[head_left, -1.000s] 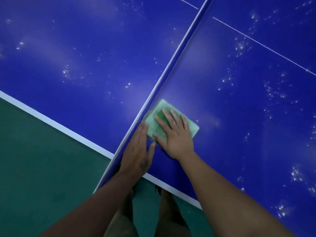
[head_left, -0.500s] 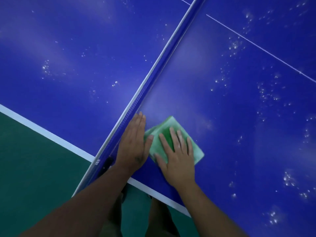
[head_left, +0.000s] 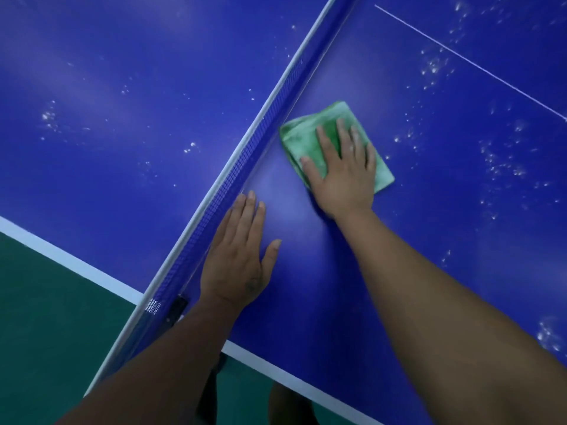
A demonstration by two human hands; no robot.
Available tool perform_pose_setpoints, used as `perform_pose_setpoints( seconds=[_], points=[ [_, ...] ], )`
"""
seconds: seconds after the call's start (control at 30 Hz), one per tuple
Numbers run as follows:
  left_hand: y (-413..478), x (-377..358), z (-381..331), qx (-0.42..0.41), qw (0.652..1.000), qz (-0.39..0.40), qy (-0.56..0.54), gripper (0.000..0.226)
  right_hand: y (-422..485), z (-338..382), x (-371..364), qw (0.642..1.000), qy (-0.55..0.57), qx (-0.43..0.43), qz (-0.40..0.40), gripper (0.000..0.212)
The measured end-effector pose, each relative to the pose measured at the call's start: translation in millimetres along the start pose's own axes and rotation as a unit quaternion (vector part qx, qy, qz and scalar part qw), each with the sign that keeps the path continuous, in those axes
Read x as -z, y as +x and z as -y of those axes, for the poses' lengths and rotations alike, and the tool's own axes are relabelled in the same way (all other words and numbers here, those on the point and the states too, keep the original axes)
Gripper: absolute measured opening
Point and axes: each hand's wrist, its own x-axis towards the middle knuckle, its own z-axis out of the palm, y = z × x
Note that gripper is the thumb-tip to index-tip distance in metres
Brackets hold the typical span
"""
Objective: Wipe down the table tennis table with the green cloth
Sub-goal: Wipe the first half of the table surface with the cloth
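My R hand [head_left: 343,179], fingers flat, presses folded green cloth [head_left: 310,139] onto blue table tennis table [head_left: 445,194] beside net [head_left: 233,179]. L hand [head_left: 237,256] rests flat, holding nothing.

My green cloth [head_left: 302,142] looks like soft, fuzzy fabric. The blue tabletop [head_left: 429,225] is smooth with a faint sheen, flecked white. The net [head_left: 248,167] is fine woven mesh, white-taped.
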Motion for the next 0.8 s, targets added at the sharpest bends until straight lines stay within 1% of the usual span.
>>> perform_pose_setpoints(
  seconds=[0.07,0.13,0.27,0.37,0.43,0.5,0.57,0.63,0.73,0.8],
  points=[
    [-0.1,0.2,-0.7,-0.001,1.0,-0.008,-0.009,0.071,5.6,2.7,0.8,1.0,-0.003,-0.019,0.005,0.072],
    [-0.5,-0.7,-0.6,-0.008,1.0,-0.017,-0.017,0.068,-15.1,1.6,1.3,1.0,-0.019,-0.003,-0.003,0.071],
    [1.1,2.1,-1.7,0.005,1.0,-0.01,-0.009,0.062,-101.3,-11.6,4.2,0.999,-0.022,0.024,-0.025,0.067],
    [5.4,5.3,-10.9,0.023,1.0,0.017,0.009,0.062,-167.9,-29.6,6.9,0.999,-0.017,0.044,-0.008,0.068],
    [10.0,4.5,-18.9,0.038,0.999,0.025,0.007,0.063,-176.0,-43.0,8.8,0.997,-0.018,0.07,0.005,0.069],
    [11.7,1.6,-22.0,0.04,0.999,0.025,0.009,0.065,-152.1,-50.8,9.7,0.996,-0.015,0.093,0.012,0.068],
    [12.0,0.2,-21.1,0.04,0.999,0.022,0.007,0.065,-107.1,-55.0,9.2,0.995,-0.019,0.1,0.014,0.068],
    [11.2,1.8,-21.0,0.049,0.999,0.023,-0.002,0.065,-52.6,-60.1,9.3,0.996,-0.025,0.079,0.012,0.07],
    [12.0,3.6,-21.8,0.046,0.999,0.023,-0.007,0.064,30.6,-63.8,12.9,0.999,-0.024,0.021,0.024,0.075],
    [11.7,4.6,-22.2,0.045,0.999,0.022,-0.007,0.064,61.1,-66.6,14.2,0.999,-0.017,0.005,0.039,0.077]
  ],
)
